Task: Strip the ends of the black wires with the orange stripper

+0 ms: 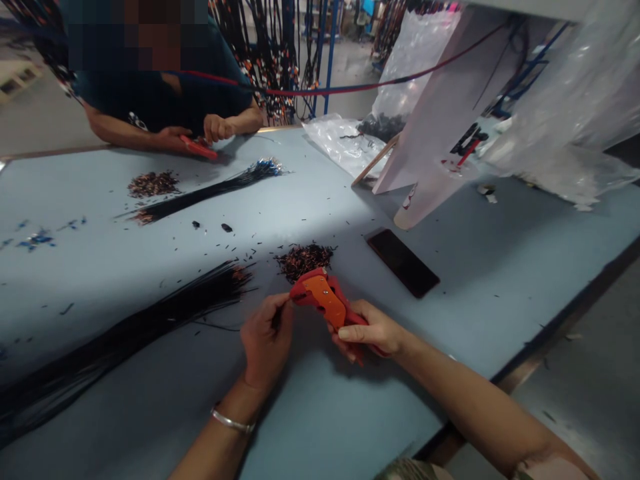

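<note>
My right hand (370, 330) is wrapped round the handles of a red and orange wire stripper (324, 300). Close to the tool's jaws, my left hand (269, 330) is closed in a pinch on a thin black wire (217, 327), mostly hidden by the fingers. Left of that hand lies a long bundle of black wires (165, 323) with copper-coloured ends. Just behind the stripper's head sits a pile of short black and copper-coloured scraps (305, 259).
Across the table (500, 267), a person's hands (217, 128) hold another red tool (199, 148). Before them lie a second wire bundle (210, 190) and scrap pile (153, 184). A phone (403, 262) lies right of my scraps, near a white post (425, 100) and plastic bags (555, 120).
</note>
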`<state>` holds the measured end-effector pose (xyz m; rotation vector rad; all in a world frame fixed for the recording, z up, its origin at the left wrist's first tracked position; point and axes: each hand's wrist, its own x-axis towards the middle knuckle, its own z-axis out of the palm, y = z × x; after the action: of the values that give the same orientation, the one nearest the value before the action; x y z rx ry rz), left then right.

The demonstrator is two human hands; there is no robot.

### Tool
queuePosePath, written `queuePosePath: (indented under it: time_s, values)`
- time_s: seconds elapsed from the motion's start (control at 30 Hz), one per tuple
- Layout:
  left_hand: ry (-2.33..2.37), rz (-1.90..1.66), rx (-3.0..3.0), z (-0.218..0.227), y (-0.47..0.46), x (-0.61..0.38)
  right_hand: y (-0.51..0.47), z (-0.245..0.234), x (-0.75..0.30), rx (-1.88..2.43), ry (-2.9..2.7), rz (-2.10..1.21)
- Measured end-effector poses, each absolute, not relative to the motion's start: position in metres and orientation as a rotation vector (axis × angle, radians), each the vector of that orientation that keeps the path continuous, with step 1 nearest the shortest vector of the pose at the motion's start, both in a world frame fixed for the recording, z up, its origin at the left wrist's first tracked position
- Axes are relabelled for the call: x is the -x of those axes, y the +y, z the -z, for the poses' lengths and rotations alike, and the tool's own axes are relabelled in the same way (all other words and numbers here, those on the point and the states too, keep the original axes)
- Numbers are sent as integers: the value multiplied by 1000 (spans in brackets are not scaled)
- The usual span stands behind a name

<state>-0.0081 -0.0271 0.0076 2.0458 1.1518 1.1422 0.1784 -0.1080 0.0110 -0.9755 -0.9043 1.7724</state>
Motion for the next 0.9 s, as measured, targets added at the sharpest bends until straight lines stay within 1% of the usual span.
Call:
queuePosePath:
  time_s: [0.3, 0.5, 0.7, 0.9]
  values:
    - [1169, -1158, -2051, -7, -28, 8, -110, -9, -183, 841, -816, -1824]
    - [1174, -1148, -2045, -8, -28, 8, -110, -7, -183, 829, -763, -1825]
    - [1180, -1157, -2027, -8, -28, 8, -108, -8, -185, 834, -816, -1752]
    - [1191, -1155, -1999, -8, -28, 8, -109, -7, -185, 821, -830, -1764]
